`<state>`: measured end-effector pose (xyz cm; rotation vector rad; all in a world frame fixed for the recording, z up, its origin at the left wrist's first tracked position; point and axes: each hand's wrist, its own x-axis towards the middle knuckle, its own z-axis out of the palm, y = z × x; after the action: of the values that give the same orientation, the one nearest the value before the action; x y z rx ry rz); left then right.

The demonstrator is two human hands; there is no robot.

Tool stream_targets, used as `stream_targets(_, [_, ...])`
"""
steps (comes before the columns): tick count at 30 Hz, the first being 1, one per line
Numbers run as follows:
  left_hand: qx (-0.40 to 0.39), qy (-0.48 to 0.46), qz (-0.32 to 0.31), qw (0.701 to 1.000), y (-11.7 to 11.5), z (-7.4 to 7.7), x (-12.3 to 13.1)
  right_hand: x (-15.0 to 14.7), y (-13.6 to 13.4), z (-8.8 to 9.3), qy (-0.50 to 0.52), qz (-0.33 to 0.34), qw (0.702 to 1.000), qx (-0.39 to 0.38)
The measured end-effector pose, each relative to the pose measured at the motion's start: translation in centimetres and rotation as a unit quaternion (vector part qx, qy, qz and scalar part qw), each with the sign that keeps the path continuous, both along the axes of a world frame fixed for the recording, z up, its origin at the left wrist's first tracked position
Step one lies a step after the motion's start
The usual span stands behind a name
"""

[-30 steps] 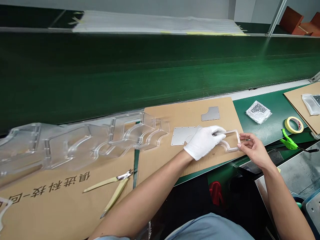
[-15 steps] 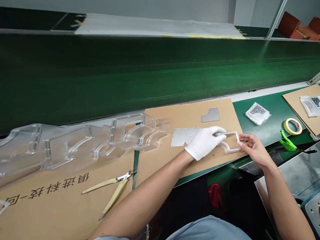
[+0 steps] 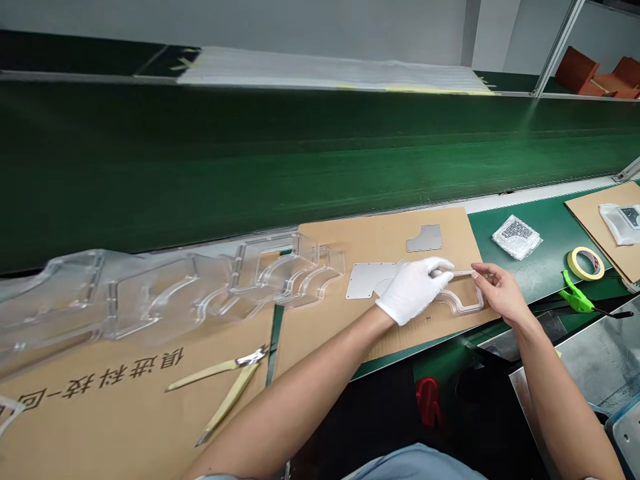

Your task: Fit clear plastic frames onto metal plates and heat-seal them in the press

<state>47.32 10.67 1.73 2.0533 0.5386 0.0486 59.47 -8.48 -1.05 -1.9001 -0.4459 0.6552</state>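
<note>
My left hand [image 3: 417,285], in a white glove, pinches the left end of a clear plastic frame [image 3: 459,305] above the cardboard sheet [image 3: 320,333]. The bare fingers of my right hand [image 3: 501,293] are closed on the frame's upper right corner. Part of the frame's left side is hidden behind the glove. A grey flat plate [image 3: 363,280] with small holes lies just left of the glove, partly covered by it. Beyond my hands rests a smaller grey plate [image 3: 425,238] with a curved cut-out.
Several clear plastic covers [image 3: 170,293] stand in a row at left. Yellow-handled nippers [image 3: 235,380] lie open on the cardboard. To the right are a bubble-wrapped packet [image 3: 517,237], a yellow tape roll [image 3: 586,264] and a green-handled tool [image 3: 577,297]. A green panel [image 3: 300,153] rises behind.
My right hand has shifted from the frame's right edge up to its upper right corner. My left hand keeps its grip. The whole view has moved slightly.
</note>
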Motion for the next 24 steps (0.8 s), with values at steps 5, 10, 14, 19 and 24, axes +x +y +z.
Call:
stream_targets(5, [0.032, 0.017, 0.012, 0.999, 0.3, -0.3, 0.1, 1.4, 0.5, -0.7, -0.023, 0.016, 1.000, -0.009])
stream_targets(10, [0.052, 0.025, 0.044, 0.997, 0.6, -0.8, -0.1, 1.5, 0.8, -0.2, -0.057, 0.028, 0.998, -0.030])
stream_targets(14, [0.063, -0.015, 0.063, 0.996, 0.7, -1.2, -0.6, 1.4, 1.7, -0.2, -0.105, 0.043, 0.992, -0.051])
stream_targets(19, [0.020, -0.028, 0.063, 0.997, 0.6, -1.6, -1.0, 1.3, 2.4, -0.4, -0.107, 0.050, 0.991, -0.069])
stream_targets(24, [-0.052, -0.030, 0.064, 0.996, 0.5, -1.9, -0.7, 0.8, 3.2, 0.5, -0.125, 0.040, 0.986, -0.102])
